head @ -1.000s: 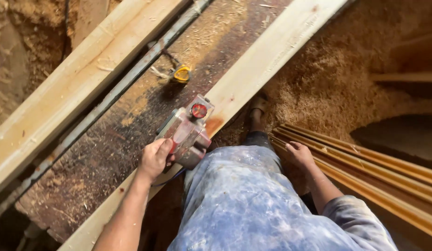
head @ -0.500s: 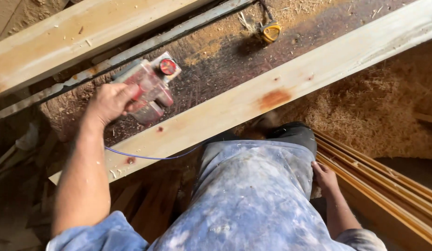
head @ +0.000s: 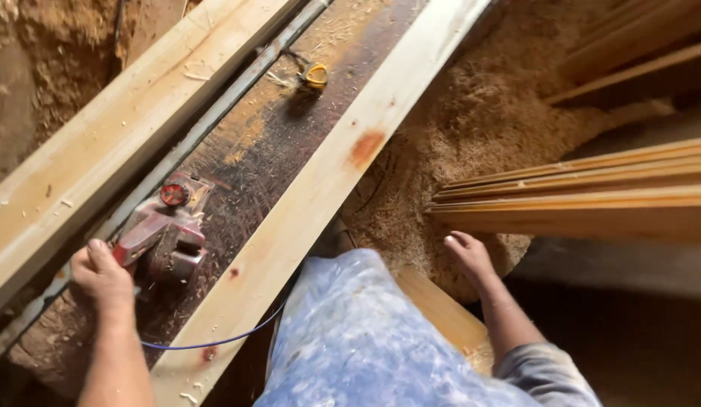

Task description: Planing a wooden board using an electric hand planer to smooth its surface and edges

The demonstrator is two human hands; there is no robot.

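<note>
Your left hand (head: 102, 275) closes around the rear handle of the red electric planer (head: 163, 232), which rests on the dark workbench top (head: 290, 128) between two pale planks: the long board (head: 320, 188) near your legs and the thicker beam (head: 102, 143) beyond. Its blue cord (head: 215, 343) crosses the board. Your right hand (head: 469, 255) hangs open, holding nothing, just beside the stacked wooden strips (head: 592, 196).

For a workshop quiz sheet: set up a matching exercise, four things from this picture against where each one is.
1. red electric hand planer
2. yellow tape measure
3. pale plank with reddish knot
4. stack of thin wooden strips

A. far end of the dark bench
B. under the left hand
C. beyond the right hand
D. diagonal along the bench edge

Pairs: 1-B, 2-A, 3-D, 4-C
</note>
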